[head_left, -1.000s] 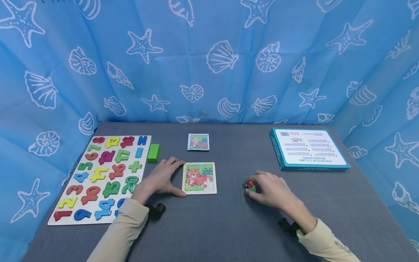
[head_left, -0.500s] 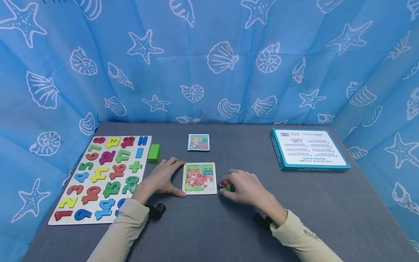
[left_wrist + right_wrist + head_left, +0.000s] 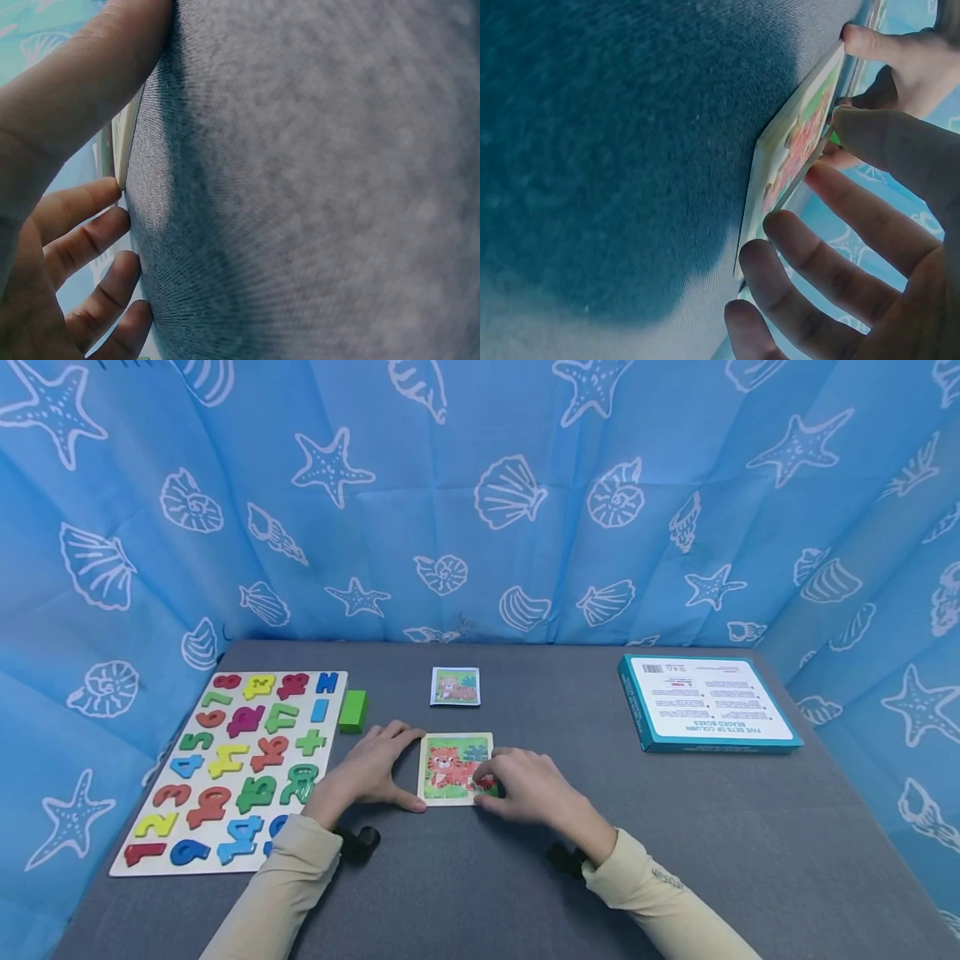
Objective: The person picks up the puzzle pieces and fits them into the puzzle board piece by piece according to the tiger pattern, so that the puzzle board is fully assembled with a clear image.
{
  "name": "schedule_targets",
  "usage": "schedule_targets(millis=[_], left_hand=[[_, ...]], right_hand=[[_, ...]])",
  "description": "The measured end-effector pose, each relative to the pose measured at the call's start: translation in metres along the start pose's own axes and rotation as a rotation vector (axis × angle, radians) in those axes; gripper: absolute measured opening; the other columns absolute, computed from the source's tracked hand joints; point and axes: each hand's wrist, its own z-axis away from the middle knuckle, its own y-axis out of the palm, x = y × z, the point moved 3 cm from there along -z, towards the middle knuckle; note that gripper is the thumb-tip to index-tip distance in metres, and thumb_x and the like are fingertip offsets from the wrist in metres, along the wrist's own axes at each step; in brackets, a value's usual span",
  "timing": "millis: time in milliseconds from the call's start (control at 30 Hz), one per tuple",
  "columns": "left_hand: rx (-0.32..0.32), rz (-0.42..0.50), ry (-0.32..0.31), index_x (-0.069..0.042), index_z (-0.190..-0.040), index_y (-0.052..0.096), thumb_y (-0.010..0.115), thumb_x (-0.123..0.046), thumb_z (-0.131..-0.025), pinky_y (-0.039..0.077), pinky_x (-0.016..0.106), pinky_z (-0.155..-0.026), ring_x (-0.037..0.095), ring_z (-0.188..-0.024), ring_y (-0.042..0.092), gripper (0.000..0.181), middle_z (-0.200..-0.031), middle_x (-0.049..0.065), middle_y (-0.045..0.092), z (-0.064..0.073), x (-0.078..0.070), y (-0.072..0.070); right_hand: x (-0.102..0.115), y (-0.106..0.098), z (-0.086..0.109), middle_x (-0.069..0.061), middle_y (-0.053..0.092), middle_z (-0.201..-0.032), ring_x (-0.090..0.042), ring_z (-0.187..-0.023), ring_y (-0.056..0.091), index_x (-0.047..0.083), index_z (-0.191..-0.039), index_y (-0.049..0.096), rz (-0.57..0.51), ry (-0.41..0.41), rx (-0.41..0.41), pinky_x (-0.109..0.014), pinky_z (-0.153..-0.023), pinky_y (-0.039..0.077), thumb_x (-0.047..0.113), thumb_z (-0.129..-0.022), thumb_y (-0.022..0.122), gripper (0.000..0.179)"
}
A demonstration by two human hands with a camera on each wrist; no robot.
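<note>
A square wooden tiger jigsaw puzzle [image 3: 450, 802] lies flat on the grey tabletop, the tiger picture filling most of its frame. My left hand [image 3: 371, 768] rests at the puzzle's left side, index fingertip near the far corner and thumb near the front corner. In the left wrist view the index fingertip meets the edge of the puzzle [image 3: 129, 142]. My right hand [image 3: 528, 789] pinches a small red and green puzzle piece [image 3: 487, 788] over the lower right of the picture. Seen from the right wrist, thumb and fingertips hold this thin piece [image 3: 799, 178] tilted above the puzzle's surface.
A small tiger picture card [image 3: 455, 686] lies behind the puzzle. To the left are a green block [image 3: 352, 711] and a white board [image 3: 313, 687] with several coloured numbers. A teal-edged box [image 3: 712, 702] lies at the back right. A blue shell-print curtain [image 3: 525, 560] hangs behind.
My right hand has moved left with the puzzle piece, from the table right of the puzzle to over its lower right part. My left hand has stayed at the puzzle's left edge.
</note>
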Motion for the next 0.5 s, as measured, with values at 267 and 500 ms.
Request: schedule_targets(millis=[267,500], left_hand=[[-0.002,-0.002,0.009,-0.015,-0.154,0.043,0.09,-0.06,-0.067,0.043,0.058,-0.108,0.036,-0.131,0.047,0.108,-0.152,0.013,0.046,0.0008,0.0,0.0001],[0.001,0.003,0.007,-0.015,-0.154,0.043,0.09,-0.06,-0.067,0.043,0.059,-0.108,0.037,-0.132,0.046,0.109,-0.151,0.013,0.046,0.0009,-0.0001,-0.0006]], right_hand=[[0.0014,0.0066,-0.0081,-0.001,0.068,-0.097,-0.012,-0.071,0.049,0.016,-0.112,0.078,0.039,0.022,-0.012,-0.024,-0.055,0.034,0.029,-0.091,0.077,0.025],[0.0035,0.0085,-0.009,-0.002,0.069,-0.1,-0.011,-0.071,0.05,0.017,-0.114,0.078,0.07,0.008,-0.045,-0.025,-0.053,0.036,0.032,-0.091,0.078,0.027]])
